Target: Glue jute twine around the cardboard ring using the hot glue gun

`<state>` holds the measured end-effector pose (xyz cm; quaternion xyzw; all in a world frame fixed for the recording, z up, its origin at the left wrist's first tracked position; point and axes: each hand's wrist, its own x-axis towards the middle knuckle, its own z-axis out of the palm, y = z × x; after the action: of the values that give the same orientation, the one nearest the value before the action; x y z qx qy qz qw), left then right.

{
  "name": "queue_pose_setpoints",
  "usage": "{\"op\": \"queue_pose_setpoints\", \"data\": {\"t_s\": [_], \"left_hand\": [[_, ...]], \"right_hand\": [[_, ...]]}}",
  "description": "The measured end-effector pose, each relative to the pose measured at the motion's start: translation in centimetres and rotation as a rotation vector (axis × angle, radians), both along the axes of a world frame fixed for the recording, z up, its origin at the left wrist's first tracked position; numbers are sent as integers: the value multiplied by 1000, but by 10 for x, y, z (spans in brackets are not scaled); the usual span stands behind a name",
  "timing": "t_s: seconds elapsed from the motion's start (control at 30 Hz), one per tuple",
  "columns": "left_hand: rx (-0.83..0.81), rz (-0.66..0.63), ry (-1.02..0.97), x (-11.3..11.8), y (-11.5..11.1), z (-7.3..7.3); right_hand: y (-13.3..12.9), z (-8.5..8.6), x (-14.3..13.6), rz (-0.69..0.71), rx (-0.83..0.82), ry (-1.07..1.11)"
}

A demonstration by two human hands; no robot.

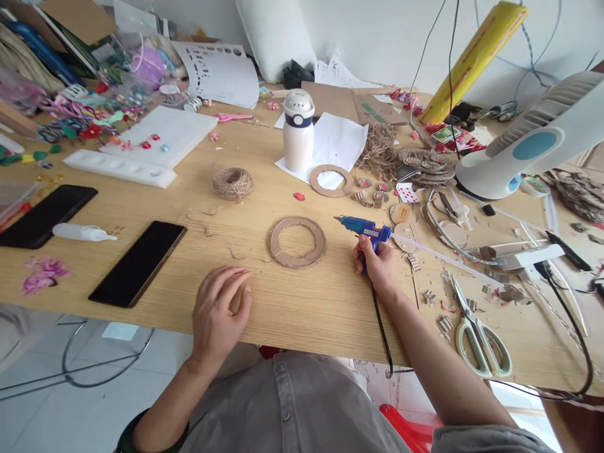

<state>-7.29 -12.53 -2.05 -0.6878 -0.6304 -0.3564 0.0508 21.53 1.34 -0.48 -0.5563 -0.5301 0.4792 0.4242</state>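
Observation:
My right hand [376, 264] is wrapped round the handle of a blue glue gun [365, 227], whose nozzle points left; a clear glue stick runs out of its back. My left hand [221, 308] rests at the table's front edge with nothing in it, fingers loosely curved and thumb apart. Between the hands, a little farther back, a cardboard ring [298, 242] lies flat, with twine along its rim and a loose strand trailing left. Behind it to the left sits a ball of twine [233, 183].
A black phone [138, 264] and a white glue bottle [83, 232] lie left. A white bottle [299, 135] stands behind the ring, beside a second cardboard ring [331, 180]. Scissors [480, 340], cardboard scraps and cables crowd the right, near a white fan [528, 141].

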Motion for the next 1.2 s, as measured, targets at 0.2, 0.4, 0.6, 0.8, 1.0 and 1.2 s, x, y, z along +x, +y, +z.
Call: {"op": "queue_pose_setpoints", "data": {"t_s": [0.2, 0.4, 0.6, 0.8, 1.0, 1.2], "left_hand": [[-105, -338, 1, 41, 61, 25], [-286, -353, 6, 70, 99, 4], [-309, -351, -25, 78, 109, 4], [-344, -356, -104, 83, 123, 16], [-340, -328, -91, 91, 126, 9], [-296, -383, -123, 86, 127, 2]], "right_hand": [[4, -5, 1, 11, -4, -10], [12, -1, 5, 59, -62, -33], [23, 13, 6, 121, -72, 14], [21, 12, 10, 126, -35, 108], [7, 8, 23, 136, -45, 98], [-5, 4, 17, 85, -20, -3]]}}
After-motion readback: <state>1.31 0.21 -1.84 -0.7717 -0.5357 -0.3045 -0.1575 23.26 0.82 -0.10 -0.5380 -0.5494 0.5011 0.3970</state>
